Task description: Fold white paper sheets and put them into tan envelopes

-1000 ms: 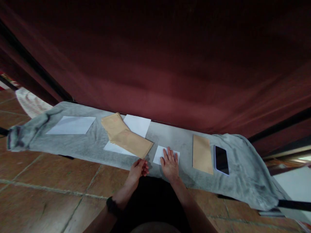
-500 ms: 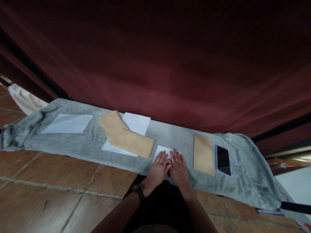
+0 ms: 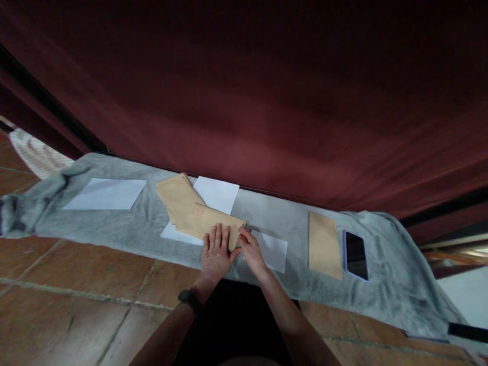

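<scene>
Brown envelopes [image 3: 213,217] lie in an overlapping pile on the grey cloth, partly over a white sheet [image 3: 217,193]. My left hand [image 3: 217,256] rests flat on the near side of the top envelope, fingers stretched out. At the pile's right end, my right hand [image 3: 250,248] has its fingers drawn together against the envelope's corner. Beneath and beside the right hand lies a smaller folded white paper [image 3: 273,250], its left part hidden by the hand.
Another white sheet [image 3: 107,194] lies at the left on the grey cloth [image 3: 148,223]. To the right are a separate brown envelope [image 3: 325,246] and a phone [image 3: 356,255]. A dark red curtain [image 3: 244,127] hangs behind the cloth-covered surface.
Both hands have left the folded white paper and moved left to the envelope pile. The right hand's fingers have closed at the envelope's corner, and more of the white paper shows.
</scene>
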The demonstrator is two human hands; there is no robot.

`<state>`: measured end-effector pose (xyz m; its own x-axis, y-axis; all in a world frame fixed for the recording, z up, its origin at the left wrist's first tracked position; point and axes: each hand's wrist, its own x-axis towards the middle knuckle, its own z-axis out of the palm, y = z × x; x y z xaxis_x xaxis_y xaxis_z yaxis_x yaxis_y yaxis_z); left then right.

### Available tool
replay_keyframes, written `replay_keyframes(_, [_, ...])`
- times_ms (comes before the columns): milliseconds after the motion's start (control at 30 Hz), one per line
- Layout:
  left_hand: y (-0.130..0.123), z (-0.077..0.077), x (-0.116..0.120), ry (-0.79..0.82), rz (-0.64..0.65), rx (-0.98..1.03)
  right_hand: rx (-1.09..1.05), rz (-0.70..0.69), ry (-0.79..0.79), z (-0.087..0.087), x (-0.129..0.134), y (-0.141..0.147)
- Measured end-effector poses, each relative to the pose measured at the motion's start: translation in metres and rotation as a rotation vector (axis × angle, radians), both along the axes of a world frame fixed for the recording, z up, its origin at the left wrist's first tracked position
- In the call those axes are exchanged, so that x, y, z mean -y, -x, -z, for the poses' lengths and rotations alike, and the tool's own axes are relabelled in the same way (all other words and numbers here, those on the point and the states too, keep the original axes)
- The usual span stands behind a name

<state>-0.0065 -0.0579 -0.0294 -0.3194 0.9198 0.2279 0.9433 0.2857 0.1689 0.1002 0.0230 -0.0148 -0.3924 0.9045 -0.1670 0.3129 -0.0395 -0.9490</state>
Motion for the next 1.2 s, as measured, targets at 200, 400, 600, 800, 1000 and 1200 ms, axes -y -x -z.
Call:
replay_keyframes(200, [-0.001,0.004,0.001,0.051,0.020,-0.003,0.135,-0.071,-0.229,-0.004,-0.001,0.002])
replay_keyframes(400, [0.000,0.004,0.001,0.037,0.010,0.017,0.308,0.007,-0.199,0.004,-0.006,0.011])
replay_keyframes(600, [0.001,0.005,0.001,0.016,0.026,0.061,0.322,0.062,-0.228,0.009,-0.017,0.008])
replay_keyframes(800, [0.002,0.002,0.003,0.036,0.047,0.050,0.626,-0.012,-0.378,-0.011,0.001,0.011])
replay_keyframes(1000, [0.001,0.007,0.002,-0.003,0.037,0.055,0.568,-0.036,-0.602,-0.029,0.008,0.010])
replay_keyframes(1200, [0.002,0.009,0.002,-0.023,0.042,0.062,0.274,0.076,-0.243,-0.003,-0.001,0.023])
